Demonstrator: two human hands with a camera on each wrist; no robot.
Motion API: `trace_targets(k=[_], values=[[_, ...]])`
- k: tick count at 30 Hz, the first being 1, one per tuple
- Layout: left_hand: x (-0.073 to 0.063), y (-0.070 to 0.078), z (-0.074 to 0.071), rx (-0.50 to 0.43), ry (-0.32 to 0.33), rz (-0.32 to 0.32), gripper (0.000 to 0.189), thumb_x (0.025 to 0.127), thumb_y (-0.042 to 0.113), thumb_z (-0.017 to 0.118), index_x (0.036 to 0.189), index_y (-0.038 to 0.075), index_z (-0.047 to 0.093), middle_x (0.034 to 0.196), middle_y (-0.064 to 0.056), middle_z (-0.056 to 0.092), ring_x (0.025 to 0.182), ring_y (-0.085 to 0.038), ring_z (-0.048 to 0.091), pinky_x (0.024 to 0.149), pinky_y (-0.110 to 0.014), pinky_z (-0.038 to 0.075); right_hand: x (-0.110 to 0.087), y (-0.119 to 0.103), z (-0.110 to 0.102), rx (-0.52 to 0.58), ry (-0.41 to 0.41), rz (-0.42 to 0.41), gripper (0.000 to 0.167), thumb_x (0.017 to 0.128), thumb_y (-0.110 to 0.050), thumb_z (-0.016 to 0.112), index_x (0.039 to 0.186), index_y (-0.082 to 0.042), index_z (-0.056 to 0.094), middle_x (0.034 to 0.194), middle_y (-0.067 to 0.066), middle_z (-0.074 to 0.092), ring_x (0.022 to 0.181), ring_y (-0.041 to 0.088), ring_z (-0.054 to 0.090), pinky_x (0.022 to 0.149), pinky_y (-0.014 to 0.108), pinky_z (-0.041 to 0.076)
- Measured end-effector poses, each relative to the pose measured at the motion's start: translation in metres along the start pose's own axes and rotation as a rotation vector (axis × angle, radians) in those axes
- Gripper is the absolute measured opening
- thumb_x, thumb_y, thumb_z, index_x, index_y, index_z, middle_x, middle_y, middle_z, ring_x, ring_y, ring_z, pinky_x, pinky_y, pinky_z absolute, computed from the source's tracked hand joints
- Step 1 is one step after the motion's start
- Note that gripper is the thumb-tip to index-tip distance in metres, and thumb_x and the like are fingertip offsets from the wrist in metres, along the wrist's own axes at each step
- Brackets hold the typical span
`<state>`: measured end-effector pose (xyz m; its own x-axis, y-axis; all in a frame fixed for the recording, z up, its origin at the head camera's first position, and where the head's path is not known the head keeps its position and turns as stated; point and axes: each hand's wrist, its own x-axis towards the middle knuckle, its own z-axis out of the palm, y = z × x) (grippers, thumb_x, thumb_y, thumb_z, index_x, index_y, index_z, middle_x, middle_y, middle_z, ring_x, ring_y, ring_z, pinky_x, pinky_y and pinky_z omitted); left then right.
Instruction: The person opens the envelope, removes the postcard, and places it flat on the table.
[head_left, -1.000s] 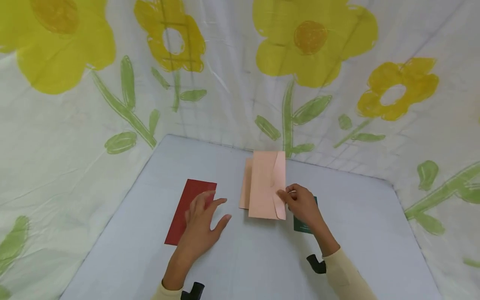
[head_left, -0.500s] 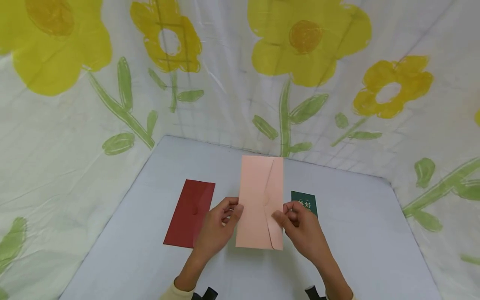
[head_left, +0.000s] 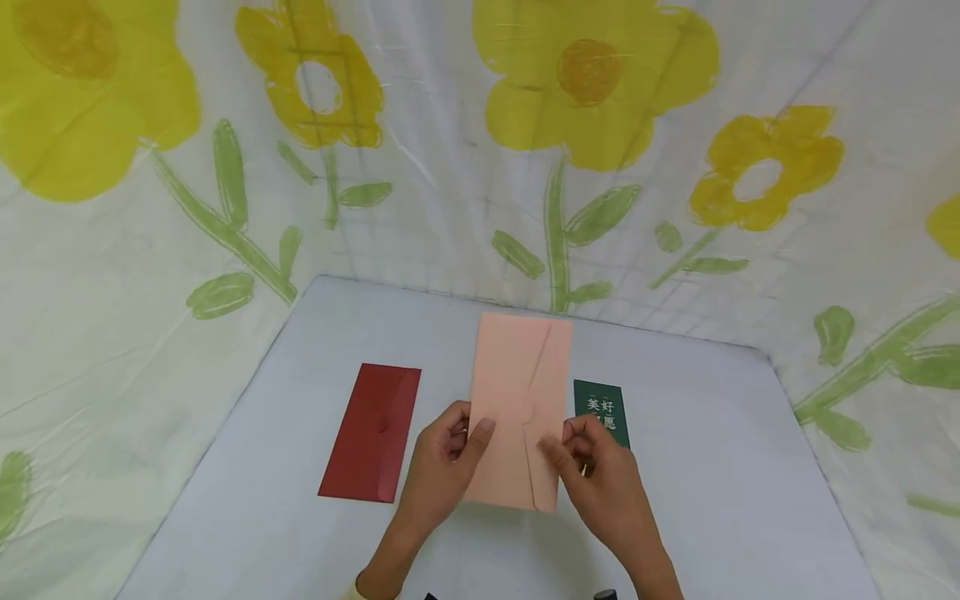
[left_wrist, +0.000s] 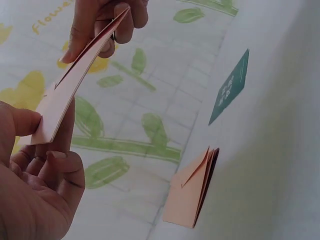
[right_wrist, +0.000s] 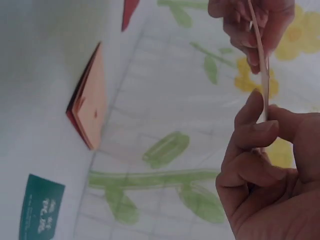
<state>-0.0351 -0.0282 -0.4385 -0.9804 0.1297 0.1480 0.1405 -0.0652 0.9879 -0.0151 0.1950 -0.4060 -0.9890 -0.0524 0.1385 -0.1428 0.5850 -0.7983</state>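
"Where was the pale pink rectangular paper envelope (head_left: 510, 375)?"

"Up in front of the person, above the middle of the white table (head_left: 712, 492), its long sides running near to far and its flap along the right side."

"What were the hands doing?"

"Both were pinching it. The left hand (head_left: 437, 462) gripped the left edge with its thumb on the face, and the right hand (head_left: 609, 492) gripped the right edge likewise, fingers curled behind."

"And around them?"

"A deep red rectangular paper envelope (head_left: 363, 433) lay on the table to the left, just beyond the left hand and well apart from the pink one. On the right lay a dark green paper card with white characters (head_left: 602, 404)."

"Could you read the card whole?"

"Not from the head view; the right hand stood in front of its near part."

"Did the raised envelope block anything?"

"Yes, a small stack of pink paper envelopes (left_wrist: 187, 200) with a dark red edge on the table side. Both wrist views showed it on the table, between the red envelope and the card; I couldn't count its layers."

"And beyond?"

"A white cloth backdrop (head_left: 427, 225) printed with yellow flowers and green leaves rose at the far edge."
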Motion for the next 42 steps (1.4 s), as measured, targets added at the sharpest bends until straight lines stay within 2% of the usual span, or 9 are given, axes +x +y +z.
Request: trace_targets(k=[3,8,12,15,19,26,29,36,42], values=[[-0.002,-0.002,0.002,0.025,0.038,0.029,0.014,0.107,0.029,0.068,0.113,0.017,0.069,0.096,-0.001,0.073,0.072,-0.020,0.072,0.062,-0.030,0.058,-0.002,0.001,0.005,-0.053,0.043,-0.057,0.028,0.102,-0.032,0.075,0.119,-0.022,0.055,0.080,-0.018,0.068,0.060,0.005,0.055,0.052,0.026,0.046],[-0.003,-0.004,0.004,0.060,0.082,0.087,0.010,0.106,0.027,0.068,0.111,0.018,0.069,0.088,0.002,0.069,0.066,-0.017,0.066,0.057,-0.026,0.050,-0.004,-0.001,0.016,-0.109,0.087,-0.092,0.057,0.099,-0.037,0.077,0.145,-0.020,0.047,0.090,-0.017,0.069,0.062,0.001,0.056,0.050,0.025,0.046],[-0.005,-0.004,0.007,0.101,0.107,0.104,0.008,0.106,0.028,0.068,0.110,0.021,0.068,0.081,0.004,0.063,0.062,-0.013,0.060,0.055,-0.025,0.045,-0.004,-0.003,0.023,-0.190,0.116,-0.106,0.075,0.095,-0.039,0.082,0.154,-0.019,0.040,0.091,-0.015,0.067,0.060,-0.001,0.052,0.050,0.024,0.043],[-0.006,-0.003,0.007,0.131,0.112,0.125,0.008,0.107,0.027,0.068,0.111,0.020,0.067,0.080,0.003,0.062,0.059,-0.010,0.057,0.053,-0.025,0.045,-0.004,-0.006,0.025,-0.237,0.126,-0.095,0.080,0.093,-0.041,0.084,0.155,-0.020,0.038,0.090,-0.014,0.065,0.058,-0.002,0.049,0.051,0.023,0.042],[-0.007,-0.001,0.008,0.164,0.110,0.155,0.008,0.107,0.027,0.067,0.112,0.021,0.067,0.081,0.003,0.063,0.060,-0.009,0.057,0.053,-0.024,0.045,-0.004,-0.009,0.024,-0.255,0.128,-0.088,0.080,0.093,-0.042,0.083,0.156,-0.019,0.039,0.089,-0.014,0.065,0.057,-0.002,0.048,0.050,0.023,0.042],[-0.007,0.000,0.009,0.181,0.106,0.155,0.007,0.106,0.029,0.068,0.112,0.024,0.067,0.082,0.006,0.064,0.061,-0.010,0.058,0.054,-0.025,0.046,-0.005,-0.008,0.024,-0.232,0.123,-0.079,0.076,0.095,-0.043,0.080,0.155,-0.020,0.040,0.084,-0.015,0.064,0.057,-0.001,0.049,0.049,0.023,0.043],[-0.007,0.000,0.009,0.175,0.095,0.155,0.007,0.106,0.029,0.068,0.111,0.024,0.067,0.081,0.006,0.065,0.061,-0.010,0.057,0.054,-0.025,0.046,-0.006,-0.005,0.024,-0.199,0.114,-0.084,0.074,0.096,-0.041,0.080,0.155,-0.020,0.040,0.083,-0.018,0.065,0.058,0.000,0.051,0.049,0.023,0.044],[-0.005,-0.002,0.008,0.169,0.084,0.148,0.007,0.106,0.029,0.069,0.110,0.024,0.067,0.083,0.007,0.065,0.060,-0.010,0.060,0.054,-0.025,0.047,-0.005,0.000,0.021,-0.079,0.080,-0.101,0.068,0.099,-0.032,0.078,0.155,-0.020,0.042,0.090,-0.017,0.074,0.059,0.003,0.055,0.051,0.025,0.047],[-0.004,-0.002,0.006,0.105,0.066,0.123,0.008,0.107,0.028,0.067,0.112,0.021,0.068,0.084,0.004,0.067,0.063,-0.013,0.063,0.057,-0.027,0.050,-0.008,0.002,0.015,0.032,0.065,-0.094,0.059,0.103,-0.017,0.072,0.154,-0.028,0.045,0.093,-0.015,0.076,0.059,0.006,0.059,0.053,0.026,0.050]])
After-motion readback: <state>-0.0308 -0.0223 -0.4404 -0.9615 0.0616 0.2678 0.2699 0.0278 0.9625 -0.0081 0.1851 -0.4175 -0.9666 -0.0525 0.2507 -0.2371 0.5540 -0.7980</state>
